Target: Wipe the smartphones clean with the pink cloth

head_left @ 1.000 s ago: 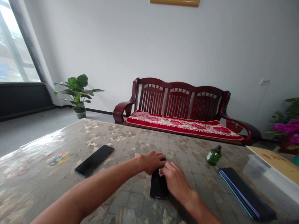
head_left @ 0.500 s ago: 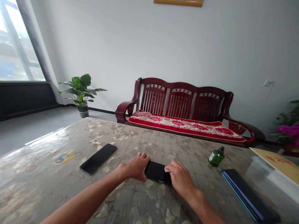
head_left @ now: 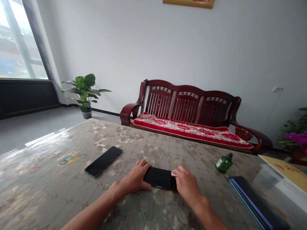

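A black smartphone (head_left: 158,178) lies flat, screen up, on the patterned tablecloth between my hands. Its left end sits between the thumb and fingers of my left hand (head_left: 136,176), which grips it by the long edges. At the right end, my right hand (head_left: 187,183) pinches a small pale pink cloth (head_left: 173,174) against the screen; most of the cloth is hidden by the fingers. A second black smartphone (head_left: 103,162) rests to the left, untouched. On the right stands a small green pump bottle (head_left: 224,163) with a black top.
Near the right edge lie stacked dark phones (head_left: 257,203) beside a clear plastic box (head_left: 275,182) with a tan card (head_left: 287,171) on top. Coloured rubber bands (head_left: 72,158) are scattered at left on the table (head_left: 144,140). Behind it stands a red wooden bench (head_left: 187,99).
My left hand has shifted slightly left and down with its thumb further along the phone's near edge. The right hand stays at the right end with the cloth. The view has moved a little.
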